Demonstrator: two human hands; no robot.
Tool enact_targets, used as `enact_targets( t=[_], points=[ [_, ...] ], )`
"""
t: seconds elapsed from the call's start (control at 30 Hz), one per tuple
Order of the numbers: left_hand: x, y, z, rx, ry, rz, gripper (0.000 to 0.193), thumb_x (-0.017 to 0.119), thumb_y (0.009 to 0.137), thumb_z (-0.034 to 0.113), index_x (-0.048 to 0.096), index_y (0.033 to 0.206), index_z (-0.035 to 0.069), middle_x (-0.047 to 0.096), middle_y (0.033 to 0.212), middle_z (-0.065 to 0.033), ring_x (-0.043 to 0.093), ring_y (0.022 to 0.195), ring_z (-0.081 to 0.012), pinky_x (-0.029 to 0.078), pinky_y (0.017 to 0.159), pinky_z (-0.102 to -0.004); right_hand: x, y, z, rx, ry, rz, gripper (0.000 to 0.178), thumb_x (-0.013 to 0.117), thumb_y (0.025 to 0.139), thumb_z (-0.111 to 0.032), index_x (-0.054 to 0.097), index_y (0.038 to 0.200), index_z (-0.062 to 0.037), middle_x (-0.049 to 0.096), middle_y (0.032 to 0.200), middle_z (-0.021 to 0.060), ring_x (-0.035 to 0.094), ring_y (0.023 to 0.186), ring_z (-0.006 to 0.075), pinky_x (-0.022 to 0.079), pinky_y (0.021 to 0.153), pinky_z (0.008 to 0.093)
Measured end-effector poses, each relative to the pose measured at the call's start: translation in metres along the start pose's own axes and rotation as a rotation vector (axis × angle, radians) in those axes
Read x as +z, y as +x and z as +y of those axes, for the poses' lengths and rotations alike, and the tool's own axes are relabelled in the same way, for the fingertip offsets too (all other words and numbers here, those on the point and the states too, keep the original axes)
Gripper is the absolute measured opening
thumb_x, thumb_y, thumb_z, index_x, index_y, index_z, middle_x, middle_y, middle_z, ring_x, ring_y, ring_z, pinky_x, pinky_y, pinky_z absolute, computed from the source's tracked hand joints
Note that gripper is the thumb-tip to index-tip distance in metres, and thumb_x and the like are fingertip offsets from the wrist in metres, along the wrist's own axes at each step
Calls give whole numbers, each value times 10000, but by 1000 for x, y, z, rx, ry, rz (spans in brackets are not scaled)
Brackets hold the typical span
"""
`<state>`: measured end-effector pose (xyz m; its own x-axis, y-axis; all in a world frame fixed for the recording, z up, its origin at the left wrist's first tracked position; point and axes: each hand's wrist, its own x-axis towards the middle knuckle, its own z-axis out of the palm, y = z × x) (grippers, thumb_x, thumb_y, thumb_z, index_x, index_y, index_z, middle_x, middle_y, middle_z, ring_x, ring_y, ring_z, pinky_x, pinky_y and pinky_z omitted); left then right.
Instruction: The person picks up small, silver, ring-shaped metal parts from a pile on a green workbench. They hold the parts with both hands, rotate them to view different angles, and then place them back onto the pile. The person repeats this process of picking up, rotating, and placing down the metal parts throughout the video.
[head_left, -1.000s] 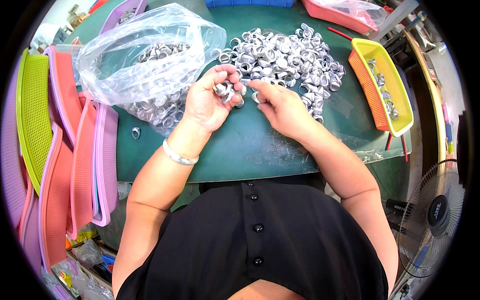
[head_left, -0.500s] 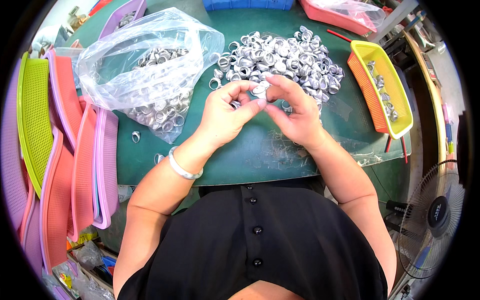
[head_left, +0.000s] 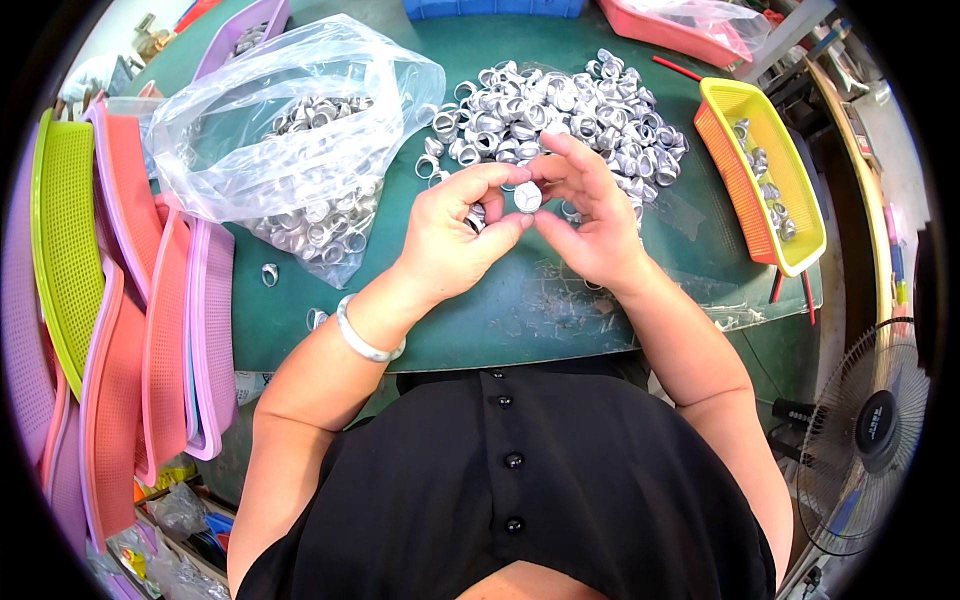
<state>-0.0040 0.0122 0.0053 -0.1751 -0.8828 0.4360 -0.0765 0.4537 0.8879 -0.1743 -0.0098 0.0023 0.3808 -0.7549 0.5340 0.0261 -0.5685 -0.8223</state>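
A silver metal ring (head_left: 528, 197) with a round, flat, patterned face is pinched between the fingertips of my left hand (head_left: 440, 235) and my right hand (head_left: 595, 240). The face is turned up toward me. More silver pieces (head_left: 476, 214) show under the curled fingers of my left hand; whether it grips them or they lie behind it, I cannot tell. Just beyond my hands, a heap of similar silver rings (head_left: 560, 110) spreads over the green table (head_left: 450, 330). To the left lies a clear plastic bag (head_left: 215, 150) partly filled with rings.
A yellow and orange basket (head_left: 817, 225) with several rings stands at the right. Colourful plastic baskets (head_left: 70, 250) are stacked along the left edge. Two loose rings (head_left: 270, 275) lie near the bag. At the far side are a blue crate (head_left: 490, 8) and a pink tray (head_left: 670, 35). A fan (head_left: 870, 430) stands lower right.
The ring between my fingertips has been turned, so its round face now shows fully, and it sits slightly lower. My fingers have shifted around it.
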Motion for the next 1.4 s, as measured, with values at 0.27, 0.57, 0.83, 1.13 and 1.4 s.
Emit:
enact_targets(
  t=[0.27, 0.57, 0.83, 1.13, 1.4],
  points=[
    [0, -1, 2, -23, -11, -26, 373, 661, 708, -43, 579, 1061, 47, 442, 673, 42, 406, 636, -43, 347, 601, -184, -1, 0, 3, -22, -13, 0, 689, 596, 681, 129, 371, 1301, -67, 563, 1021, 95, 566, 937, 169, 489, 768, 279],
    [0, -1, 1, -48, -26, -14, 324, 650, 710, -11, 595, 1028, 21, 509, 696, 20, 436, 614, -43, 379, 570, -190, -2, 0, 3, -25, -10, 5, 695, 609, 677, 118, 363, 1302, -59, 556, 967, 86, 567, 853, 151, 485, 764, 277],
    [-5, 0, -5, -175, -73, -72, 324, 650, 767, 37, 581, 1083, 17, 520, 732, 33, 448, 670, -35, 373, 603, -183, -5, 1, 4, -53, -107, 23, 681, 654, 671, 63, 379, 1283, -54, 549, 904, 66, 538, 754, 141, 460, 700, 264],
    [-5, 3, -6, -329, -192, -79, 297, 663, 758, 65, 601, 1043, 10, 568, 717, 21, 490, 668, -39, 402, 622, -195, -7, 3, 1, -72, -134, 19, 667, 648, 681, 66, 376, 1280, -46, 557, 899, 71, 543, 767, 146, 460, 706, 264],
    [-5, 3, -10, -267, -189, -108, 316, 628, 791, 46, 582, 1103, 36, 573, 786, 17, 457, 629, -25, 365, 545, -170, -6, 3, -2, -76, -139, 18, 654, 644, 691, 64, 378, 1280, -37, 566, 917, 78, 541, 775, 152, 458, 711, 269]
  ],
)
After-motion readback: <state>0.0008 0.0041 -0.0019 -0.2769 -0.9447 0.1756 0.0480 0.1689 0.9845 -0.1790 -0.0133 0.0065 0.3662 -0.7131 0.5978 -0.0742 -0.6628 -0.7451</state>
